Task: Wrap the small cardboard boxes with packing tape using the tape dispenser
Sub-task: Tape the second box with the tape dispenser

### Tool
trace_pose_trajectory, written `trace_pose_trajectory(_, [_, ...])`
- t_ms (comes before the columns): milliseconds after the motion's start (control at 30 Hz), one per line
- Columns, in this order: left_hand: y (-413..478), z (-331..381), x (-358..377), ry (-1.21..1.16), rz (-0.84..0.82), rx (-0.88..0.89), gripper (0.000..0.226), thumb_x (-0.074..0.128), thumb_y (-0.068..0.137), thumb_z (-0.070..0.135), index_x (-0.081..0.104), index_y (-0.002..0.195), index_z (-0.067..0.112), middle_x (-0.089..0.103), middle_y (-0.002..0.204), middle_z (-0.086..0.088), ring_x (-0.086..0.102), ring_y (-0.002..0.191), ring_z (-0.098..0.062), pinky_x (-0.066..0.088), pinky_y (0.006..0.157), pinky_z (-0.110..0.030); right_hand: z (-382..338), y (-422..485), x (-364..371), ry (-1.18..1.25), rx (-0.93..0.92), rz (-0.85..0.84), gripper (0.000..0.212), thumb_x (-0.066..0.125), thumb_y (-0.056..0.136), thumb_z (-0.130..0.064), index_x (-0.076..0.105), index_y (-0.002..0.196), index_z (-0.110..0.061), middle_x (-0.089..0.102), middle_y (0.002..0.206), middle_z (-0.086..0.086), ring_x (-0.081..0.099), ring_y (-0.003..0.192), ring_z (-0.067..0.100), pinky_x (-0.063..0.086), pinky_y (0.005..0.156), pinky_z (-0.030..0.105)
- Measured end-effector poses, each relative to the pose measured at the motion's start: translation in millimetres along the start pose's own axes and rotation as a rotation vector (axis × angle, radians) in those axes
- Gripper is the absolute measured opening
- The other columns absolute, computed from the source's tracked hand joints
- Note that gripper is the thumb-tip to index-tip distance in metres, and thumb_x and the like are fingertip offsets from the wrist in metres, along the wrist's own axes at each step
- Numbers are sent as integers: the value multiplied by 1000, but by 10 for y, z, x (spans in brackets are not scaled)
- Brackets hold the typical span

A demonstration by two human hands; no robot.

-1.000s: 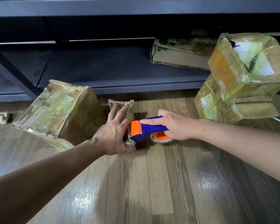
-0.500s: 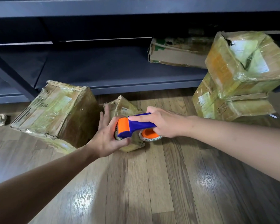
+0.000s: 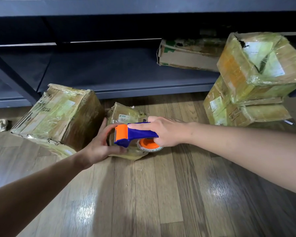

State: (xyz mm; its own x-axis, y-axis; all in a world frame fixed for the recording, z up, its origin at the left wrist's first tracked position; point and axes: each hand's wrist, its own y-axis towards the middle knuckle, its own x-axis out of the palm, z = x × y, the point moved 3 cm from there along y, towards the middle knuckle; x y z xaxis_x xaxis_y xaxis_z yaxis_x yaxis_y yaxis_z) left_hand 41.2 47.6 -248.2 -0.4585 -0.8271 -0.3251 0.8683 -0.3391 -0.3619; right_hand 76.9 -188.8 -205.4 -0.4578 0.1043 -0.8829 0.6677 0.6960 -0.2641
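A small, crumpled cardboard box [image 3: 125,115] wrapped in shiny tape lies on the wooden floor in the middle. My left hand [image 3: 99,144] grips its left side, thumb low at the front and fingers behind. My right hand [image 3: 164,130] holds the blue and orange tape dispenser [image 3: 132,134] by its handle. The dispenser's orange head presses against the box's front top edge, right beside my left fingers. The orange tape roll [image 3: 149,145] hangs under the handle. Much of the box's front is hidden behind the dispenser.
A bigger taped box [image 3: 58,115] leans just left of the small one. Two taped boxes [image 3: 256,69] are stacked at the right. A flat carton [image 3: 186,55] lies on the dark low shelf [image 3: 120,77] behind. A paper wad [image 3: 2,124] sits far left.
My left hand has gone from spread fingers to gripping the small box and tipped it up. My right hand has brought the dispenser left and up onto the box.
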Motion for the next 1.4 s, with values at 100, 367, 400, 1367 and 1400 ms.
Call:
trace_pose_trajectory(100, [-31,-4,10,0,-25,55,84,85,67,36,46,137,61,-15,170,14,-12,151,4,17,116,-26,45,-9,2,18,-19,-18,89,56,95,-14,4,150,-61,42,101,-1,53,82,18,52,69,32])
trace_pose_trajectory(367, [-44,-67,-8,-6,-34,72,90,84,59,52,45,140,56,-14,170,16,1,155,-4,26,116,-22,172,-126,96,86,12,-64,90,55,92,-12,7,150,-62,40,94,-8,50,78,14,40,67,26])
trace_pose_trajectory(400, [-53,-69,-2,4,-42,80,91,83,58,54,44,141,55,-14,169,16,2,153,-1,26,114,-19,205,-155,112,89,21,-73,90,54,92,-11,8,150,-62,40,94,-8,50,79,14,37,67,24])
trace_pose_trajectory(1367, [49,-95,278,-388,219,-327,102,60,76,65,5,161,49,55,148,0,63,121,-20,49,109,-51,-29,-148,10,18,66,-35,72,51,102,-21,13,154,-55,33,106,-3,43,79,7,52,70,29])
trace_pose_trajectory(1400, [57,-86,276,-358,215,-330,99,58,78,66,5,161,49,52,150,0,61,124,-21,48,110,-52,-32,-141,-1,8,68,-36,72,51,102,-21,13,154,-54,33,106,-3,43,80,8,53,70,29])
